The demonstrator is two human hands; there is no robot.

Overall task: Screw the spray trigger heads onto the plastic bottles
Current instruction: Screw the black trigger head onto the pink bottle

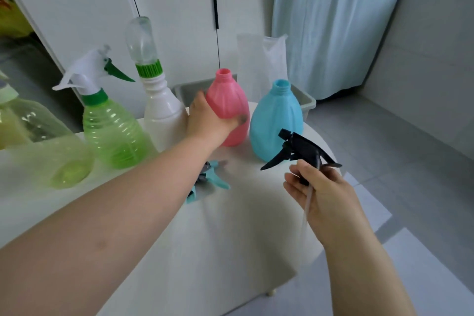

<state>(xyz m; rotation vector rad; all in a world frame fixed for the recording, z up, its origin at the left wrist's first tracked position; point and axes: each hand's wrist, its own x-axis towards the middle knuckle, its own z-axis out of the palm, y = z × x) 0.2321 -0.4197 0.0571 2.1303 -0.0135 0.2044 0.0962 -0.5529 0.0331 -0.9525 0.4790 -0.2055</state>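
Head view: a white counter [230,238] fronts white cupboard doors [174,7], grey floor beside it. The pink bottle [228,108] stands mid-counter, left hand [207,120] grip wrapped around it. Right of it, the right hand [320,187] grip pinches a black trigger head [300,149].

I see my left arm reaching forward and up from the lower left, bare forearm stretched long across the view, wrist straight. My left hand [207,120] wraps the side of the pink bottle [228,108], thumb across its front, the other fingers hidden behind it. My right arm comes in from the lower right, forearm angled up and inward. My right hand [320,192] is raised with its back towards me, fingers curled in a closed grip around the base of the black trigger head [300,149], fingertips showing at the left.
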